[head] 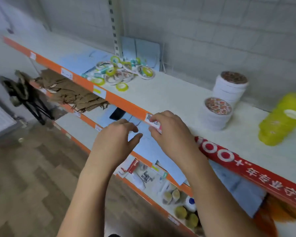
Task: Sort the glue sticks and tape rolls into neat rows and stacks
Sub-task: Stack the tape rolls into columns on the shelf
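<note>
- I am looking down on a white shelf (pixel 169 94) with an orange front edge.
- A red banner (pixel 246 170) is hanging along that edge on the right.
- Yellow stacks (pixel 280 120) of tape are standing at the shelf's far right.
- Left of them, a tall stack (pixel 229 90) of white tape is standing just behind a short stack (pixel 215 118).
- A pile (pixel 123 72) of tape rolls and glue sticks is lying jumbled at the back left, well apart from the stacks, with one loose roll (pixel 122 86) just in front.
- My left hand (pixel 116 139) is hovering before the shelf edge, fingers loosely curled, holding nothing.
- My right hand (pixel 169 132) is pinching a label (pixel 150 119) on that edge between thumb and fingers.
</note>
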Demonstrator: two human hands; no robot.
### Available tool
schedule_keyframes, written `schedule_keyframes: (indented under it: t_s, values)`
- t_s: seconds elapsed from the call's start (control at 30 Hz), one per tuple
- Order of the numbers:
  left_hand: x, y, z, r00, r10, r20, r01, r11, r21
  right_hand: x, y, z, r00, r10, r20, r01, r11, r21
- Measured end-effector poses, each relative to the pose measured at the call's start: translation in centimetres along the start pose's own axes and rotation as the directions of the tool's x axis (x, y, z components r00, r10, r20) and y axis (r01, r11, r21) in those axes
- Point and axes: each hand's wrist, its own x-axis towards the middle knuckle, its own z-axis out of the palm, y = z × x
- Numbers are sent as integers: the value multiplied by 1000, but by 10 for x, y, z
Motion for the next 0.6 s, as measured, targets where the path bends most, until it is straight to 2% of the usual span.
schedule_keyframes:
  t_s: [0.23, 0.4, 0.6]
  values:
    - [16, -124, -40, 995, -87, -44, 88, 996, 13, 62, -86, 70, 997, -65, 42, 63, 997, 45]
    - [57, -160, -47, 998, -45, -32, 45, 999, -12, 103, -111, 88, 999, -28, 23, 27, 998, 64]
    - [102, -182, -36, 999, 1, -55, -4, 998, -60, 150, -98, 102, 999, 43, -34, -41, 997, 63]
